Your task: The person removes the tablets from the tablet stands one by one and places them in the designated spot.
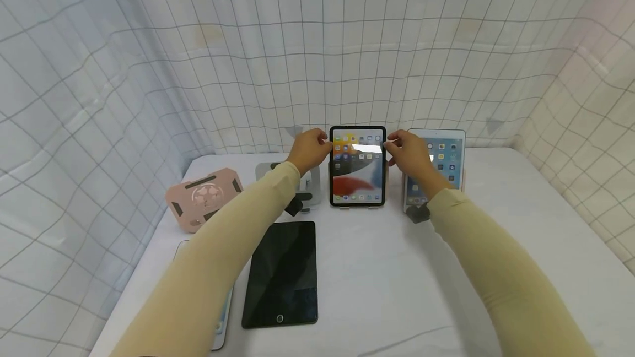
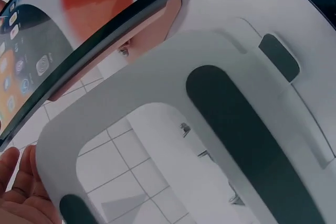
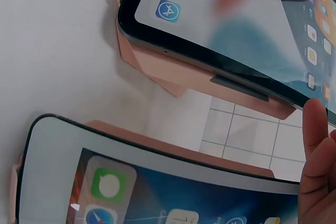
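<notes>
A black-framed tablet (image 1: 358,180) with a lit home screen stands tilted back on a pink stand (image 3: 157,69), whose front lips show under its lower edge. My left hand (image 1: 310,150) holds the tablet's upper left edge between thumb and fingers. At the upper right edge, my right hand (image 1: 410,153) pinches it, a fingertip (image 3: 315,116) lying against the rim. Behind the left wrist is a grey stand (image 2: 121,87) with dark pads. A white-framed tablet (image 1: 448,180), also lit, stands on another pink stand just behind the right hand.
A folded pink stand (image 1: 205,194) lies at the back left. In front of the grey stand lies a dark tablet (image 1: 283,274) with a round button. Another white-edged tablet (image 1: 222,326) is mostly covered by the left sleeve. A gridded curtain (image 1: 347,54) surrounds the white table (image 1: 387,285).
</notes>
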Demonstrator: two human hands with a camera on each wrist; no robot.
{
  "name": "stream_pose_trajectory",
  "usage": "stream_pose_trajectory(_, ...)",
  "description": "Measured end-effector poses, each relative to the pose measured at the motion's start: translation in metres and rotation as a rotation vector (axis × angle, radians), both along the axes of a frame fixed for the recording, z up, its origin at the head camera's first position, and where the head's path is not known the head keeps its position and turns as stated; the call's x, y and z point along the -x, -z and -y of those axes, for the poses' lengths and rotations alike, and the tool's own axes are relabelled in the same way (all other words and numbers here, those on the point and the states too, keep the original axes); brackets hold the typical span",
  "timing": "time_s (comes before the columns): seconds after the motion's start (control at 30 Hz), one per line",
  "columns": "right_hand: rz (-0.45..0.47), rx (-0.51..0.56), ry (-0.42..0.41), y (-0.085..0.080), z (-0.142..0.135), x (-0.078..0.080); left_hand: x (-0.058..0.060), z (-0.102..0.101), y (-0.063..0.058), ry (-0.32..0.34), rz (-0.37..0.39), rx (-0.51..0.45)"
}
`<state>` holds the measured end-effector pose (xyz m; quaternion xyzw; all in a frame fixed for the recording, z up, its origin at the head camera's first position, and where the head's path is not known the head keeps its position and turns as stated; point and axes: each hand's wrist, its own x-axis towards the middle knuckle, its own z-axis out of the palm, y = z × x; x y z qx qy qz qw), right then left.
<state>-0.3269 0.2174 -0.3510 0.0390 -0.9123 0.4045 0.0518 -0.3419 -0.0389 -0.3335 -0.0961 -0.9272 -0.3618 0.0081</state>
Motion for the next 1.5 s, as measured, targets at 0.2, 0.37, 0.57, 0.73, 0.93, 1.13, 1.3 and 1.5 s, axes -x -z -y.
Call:
stream_pose_trajectory(0.2,0.000,0.035,0.040,0.002,0.005,0.002,0.002,-0.008,0.006,-0.013,-0.021,-0.008)
stream_pose_trajectory(0.37,-0.024,0.068,0.061,0.006,0.007,0.003,0.000,-0.012,0.010,-0.061,-0.041,-0.025)
stream_pose_trajectory(0.57,-0.048,0.069,0.066,0.010,0.009,0.004,-0.001,-0.014,0.012,-0.087,-0.050,-0.034)
stream_pose_trajectory(0.73,-0.082,0.052,0.077,0.010,0.009,0.004,0.000,-0.014,0.011,-0.083,-0.040,-0.060)
stream_pose_trajectory(0.93,-0.073,0.045,0.115,0.010,0.011,0.001,-0.002,-0.012,0.008,-0.063,-0.029,-0.103)
stream_pose_trajectory(1.13,-0.112,0.055,0.122,0.006,0.012,-0.005,-0.009,-0.010,0.008,-0.060,-0.050,-0.174)
stream_pose_trajectory(1.3,-0.158,0.076,0.122,0.000,0.012,-0.011,-0.013,-0.010,0.007,-0.053,-0.070,-0.256)
stream_pose_trajectory(1.5,-0.161,0.136,0.074,-0.007,0.012,-0.022,-0.022,-0.008,0.010,-0.033,-0.021,-0.414)
